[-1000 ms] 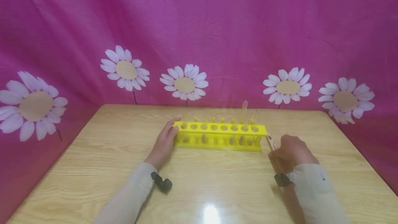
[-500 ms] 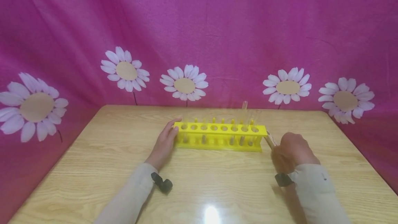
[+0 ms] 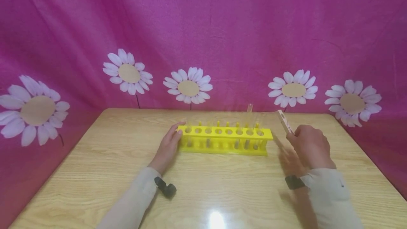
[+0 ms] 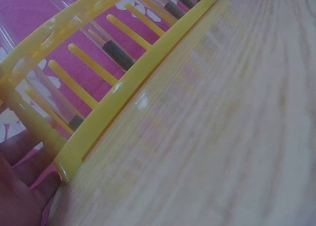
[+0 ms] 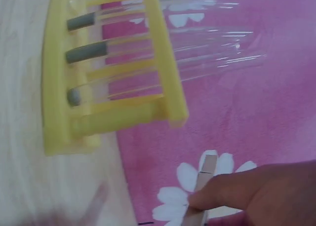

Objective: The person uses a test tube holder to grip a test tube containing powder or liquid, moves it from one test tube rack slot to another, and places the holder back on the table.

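A yellow test tube rack (image 3: 222, 153) stands on the table. My left hand (image 3: 168, 146) grips its left end, thumb in front and fingers round the back; in the left wrist view the fingers (image 4: 37, 169) lie at the rack's end post. Several clear glass test tubes stand upright in the rack, with dark grey matter at their bottoms; one test tube (image 3: 249, 108) rises higher than the rest. Right of the rack, my right hand (image 3: 313, 146) holds a wooden test tube clamp (image 3: 284, 120) above the table, tip pointing up and left, apart from the rack.
The wooden table (image 3: 203, 183) extends in front of the rack and to both sides. A magenta cloth (image 3: 222, 38) with white daisies hangs behind the table and at its sides. A dark wrist camera (image 3: 294, 182) sits at each cuff.
My right hand has lifted up and to the right with the clamp, whose tip has left the rack's right end and now points upward. The left hand and rack have stayed put.
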A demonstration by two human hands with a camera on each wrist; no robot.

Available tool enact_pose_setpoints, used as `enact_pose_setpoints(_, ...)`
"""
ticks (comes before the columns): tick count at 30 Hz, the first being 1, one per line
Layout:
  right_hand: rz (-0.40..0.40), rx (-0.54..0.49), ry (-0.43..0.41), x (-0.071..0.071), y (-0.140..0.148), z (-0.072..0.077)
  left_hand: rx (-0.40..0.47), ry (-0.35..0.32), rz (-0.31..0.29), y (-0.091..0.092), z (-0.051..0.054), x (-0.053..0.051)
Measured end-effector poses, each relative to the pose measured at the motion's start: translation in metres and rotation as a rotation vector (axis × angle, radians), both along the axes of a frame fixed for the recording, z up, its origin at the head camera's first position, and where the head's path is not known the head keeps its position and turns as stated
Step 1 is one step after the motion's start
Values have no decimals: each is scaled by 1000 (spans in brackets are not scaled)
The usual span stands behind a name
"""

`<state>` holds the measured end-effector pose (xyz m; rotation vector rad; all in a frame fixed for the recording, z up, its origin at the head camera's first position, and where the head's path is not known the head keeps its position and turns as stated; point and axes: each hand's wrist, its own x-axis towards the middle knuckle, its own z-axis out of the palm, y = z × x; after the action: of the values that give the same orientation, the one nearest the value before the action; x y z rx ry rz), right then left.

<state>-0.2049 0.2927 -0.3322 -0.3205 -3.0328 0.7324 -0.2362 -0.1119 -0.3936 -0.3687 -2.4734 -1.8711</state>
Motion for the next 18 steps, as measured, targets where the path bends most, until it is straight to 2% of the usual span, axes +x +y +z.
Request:
enact_pose_setpoints(4, -56, 4, 99, 2, -5, 8, -6, 0, 7, 0, 1, 0)
enact_pose_setpoints(9, -119, 24, 314, 5, -14, 15, -7, 8, 9, -1, -1, 0)
enact_pose_setpoints(12, -152, 21, 407, 8, -21, 19, 2, 17, 1, -1, -2, -1)
enact_pose_setpoints(18, -188, -28, 483, 13, -41, 29, 3, 23, 5, -1, -3, -2)
